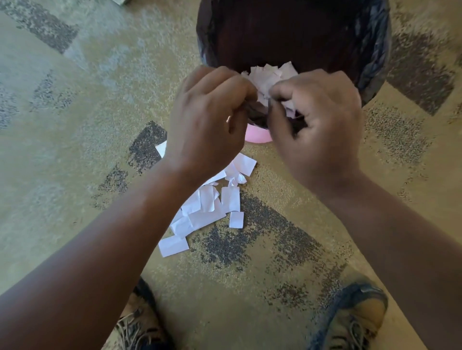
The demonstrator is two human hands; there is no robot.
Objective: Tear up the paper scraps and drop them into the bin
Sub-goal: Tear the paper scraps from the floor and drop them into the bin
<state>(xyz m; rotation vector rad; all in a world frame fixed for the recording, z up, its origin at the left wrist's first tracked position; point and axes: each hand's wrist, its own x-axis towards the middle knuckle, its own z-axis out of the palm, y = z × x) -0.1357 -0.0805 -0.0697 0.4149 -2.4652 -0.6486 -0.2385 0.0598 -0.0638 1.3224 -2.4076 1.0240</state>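
Observation:
My left hand (210,117) and my right hand (317,125) meet over the near rim of the bin, and both pinch a bunch of white paper scraps (271,77) between fingers and thumbs. The bin (375,62) is pink with a black liner bag, and its dark inside shows behind the paper. A pile of several white paper scraps (212,202) lies on the carpet just in front of the bin, below my left wrist.
The floor is a beige carpet (75,125) with dark speckled rectangles. My two shoes show at the bottom edge, the left shoe (140,324) and the right shoe (355,319). A pale object corner (121,1) sits at the top left.

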